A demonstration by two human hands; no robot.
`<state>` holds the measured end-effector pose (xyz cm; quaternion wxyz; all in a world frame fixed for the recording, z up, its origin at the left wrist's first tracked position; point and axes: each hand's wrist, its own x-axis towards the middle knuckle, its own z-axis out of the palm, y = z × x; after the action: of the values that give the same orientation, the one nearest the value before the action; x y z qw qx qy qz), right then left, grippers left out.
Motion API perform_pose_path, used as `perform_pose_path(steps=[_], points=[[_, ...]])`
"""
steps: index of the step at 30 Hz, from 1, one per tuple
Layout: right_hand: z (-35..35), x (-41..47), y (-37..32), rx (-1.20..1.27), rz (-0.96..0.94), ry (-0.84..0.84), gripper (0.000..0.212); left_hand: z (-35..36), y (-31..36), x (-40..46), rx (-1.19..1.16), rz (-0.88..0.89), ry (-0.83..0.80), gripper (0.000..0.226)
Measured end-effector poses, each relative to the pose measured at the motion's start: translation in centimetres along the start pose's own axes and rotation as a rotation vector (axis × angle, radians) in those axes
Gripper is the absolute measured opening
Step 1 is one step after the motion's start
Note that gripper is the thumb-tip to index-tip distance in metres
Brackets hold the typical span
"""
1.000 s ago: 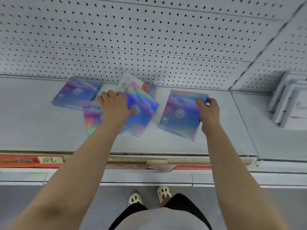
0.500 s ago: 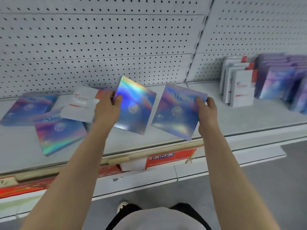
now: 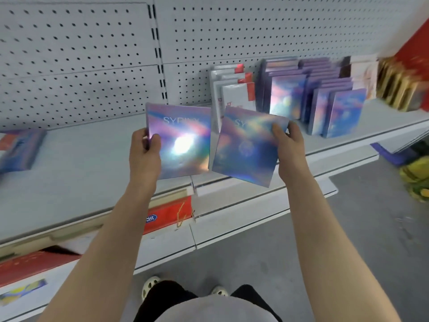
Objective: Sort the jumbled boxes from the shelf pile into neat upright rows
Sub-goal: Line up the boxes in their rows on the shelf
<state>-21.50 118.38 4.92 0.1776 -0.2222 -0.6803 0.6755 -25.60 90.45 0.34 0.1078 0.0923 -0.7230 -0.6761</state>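
A white pegboard shelf [image 3: 92, 159]. Left hand [image 3: 145, 151] and right hand [image 3: 289, 147] each grip one holographic box [image 3: 183, 145], [image 3: 246, 145] by its outer edge, held above the shelf, probably bound for the upright rows [image 3: 325, 98] at right.

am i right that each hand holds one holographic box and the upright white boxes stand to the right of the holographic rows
Not quite. In the head view the upright white boxes stand to the left of the holographic rows, not the right. The left hand and right hand do each hold one holographic box.
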Motion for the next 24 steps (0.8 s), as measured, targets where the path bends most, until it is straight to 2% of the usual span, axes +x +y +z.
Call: perform_pose_path(steps=[6, 11, 15, 19, 24], points=[[-4.9, 6.4, 0.2, -0.040, -0.049, 0.106, 0.005, 6.9, 0.7, 1.2, -0.009, -0.013, -0.011, 0.010], [-6.9, 11.6, 0.2, -0.156, -0.123, 0.173, 0.016, 12.0, 1.3, 4.5, -0.052, -0.003, -0.003, 0.012], [-8.0, 15.8, 0.4, -0.236, -0.188, 0.168, 0.011, 15.7, 2.2, 6.2, -0.064, -0.011, -0.017, 0.017], [-8.8, 20.0, 1.0, -0.222, -0.191, 0.102, 0.021, 18.2, 2.4, 6.8, -0.047, -0.018, -0.027, 0.016], [-9.3, 25.6, 2.2, -0.277, -0.271, -0.177, 0.030, 21.2, 2.3, 6.9, -0.075, -0.031, 0.087, 0.014]])
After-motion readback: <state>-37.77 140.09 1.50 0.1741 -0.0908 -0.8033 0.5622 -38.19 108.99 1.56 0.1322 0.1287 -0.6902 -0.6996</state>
